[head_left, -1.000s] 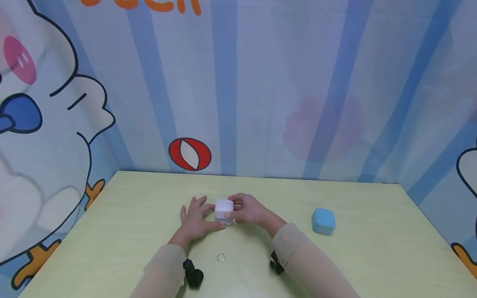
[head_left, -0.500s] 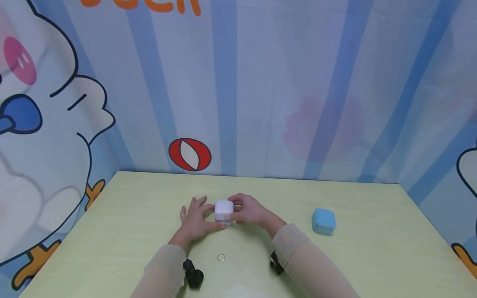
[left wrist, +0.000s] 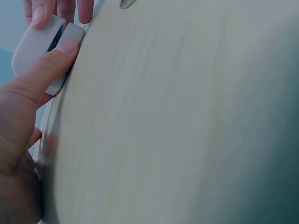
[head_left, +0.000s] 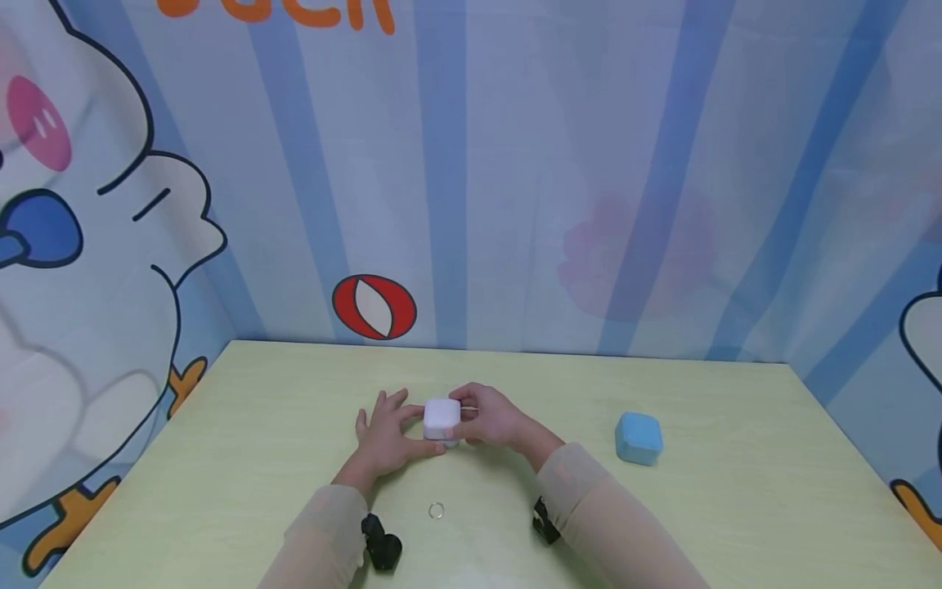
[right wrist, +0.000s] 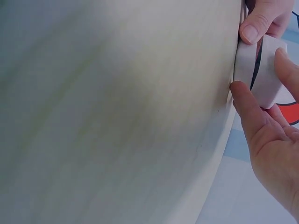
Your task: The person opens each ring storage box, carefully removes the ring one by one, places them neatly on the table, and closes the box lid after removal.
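Note:
A small white ring box [head_left: 441, 419] with rounded corners sits on the table between both hands. A narrow dark gap shows between its lid [right wrist: 269, 79] and base [right wrist: 245, 60] in the wrist views. My left hand [head_left: 386, 446] holds the base low down, thumb at the front, its outer fingers spread. From the right side, my right hand [head_left: 500, 417] pinches the lid; in the right wrist view another of its fingers touches the base. The inside of the box is hidden. A thin metal ring [head_left: 437, 518] lies on the table nearer to me.
A light blue rounded block [head_left: 639, 438], much like the box in shape, stands to the right on the pale wooden table [head_left: 736, 491]. Behind the table hangs a blue striped cartoon backdrop [head_left: 515, 164]. Black wrist devices [head_left: 383, 544] sit below both sleeves.
The lid has sunk slightly toward the base, and less of the base shows below it. Both hands keep nearly the same place. The ring and blue block have not moved.

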Tool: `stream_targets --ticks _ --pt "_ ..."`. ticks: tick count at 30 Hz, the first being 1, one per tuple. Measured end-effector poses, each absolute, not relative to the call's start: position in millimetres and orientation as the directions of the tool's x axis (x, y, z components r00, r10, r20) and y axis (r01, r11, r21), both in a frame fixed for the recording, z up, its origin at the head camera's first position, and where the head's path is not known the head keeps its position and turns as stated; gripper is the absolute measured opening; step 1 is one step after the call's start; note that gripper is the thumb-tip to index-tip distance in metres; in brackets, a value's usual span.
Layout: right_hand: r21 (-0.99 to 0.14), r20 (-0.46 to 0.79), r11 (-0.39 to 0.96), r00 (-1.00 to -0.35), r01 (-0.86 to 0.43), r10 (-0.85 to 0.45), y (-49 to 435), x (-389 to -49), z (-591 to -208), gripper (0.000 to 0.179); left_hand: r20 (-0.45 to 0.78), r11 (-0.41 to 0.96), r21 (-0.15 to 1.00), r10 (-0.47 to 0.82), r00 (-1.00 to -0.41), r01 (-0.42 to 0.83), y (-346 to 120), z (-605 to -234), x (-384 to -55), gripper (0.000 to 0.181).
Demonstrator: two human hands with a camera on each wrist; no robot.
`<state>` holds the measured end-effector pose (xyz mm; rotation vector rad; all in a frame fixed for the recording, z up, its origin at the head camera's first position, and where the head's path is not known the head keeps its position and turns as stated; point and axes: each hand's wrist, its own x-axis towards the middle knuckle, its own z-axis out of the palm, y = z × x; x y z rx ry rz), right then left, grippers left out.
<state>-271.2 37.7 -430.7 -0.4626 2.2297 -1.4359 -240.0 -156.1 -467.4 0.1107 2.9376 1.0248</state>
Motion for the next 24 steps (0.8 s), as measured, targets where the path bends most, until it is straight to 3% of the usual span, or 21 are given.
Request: stream_targets --ticks 24 --pt "-0.871 -0.153 0.477 -0.857 -0.118 -0.492 35.4 -271.5 -431.1 0.057 -0.011 0.776 0.628 0.071 -0.997 0.049 -155.7 -467.1 -239.2 0.069"
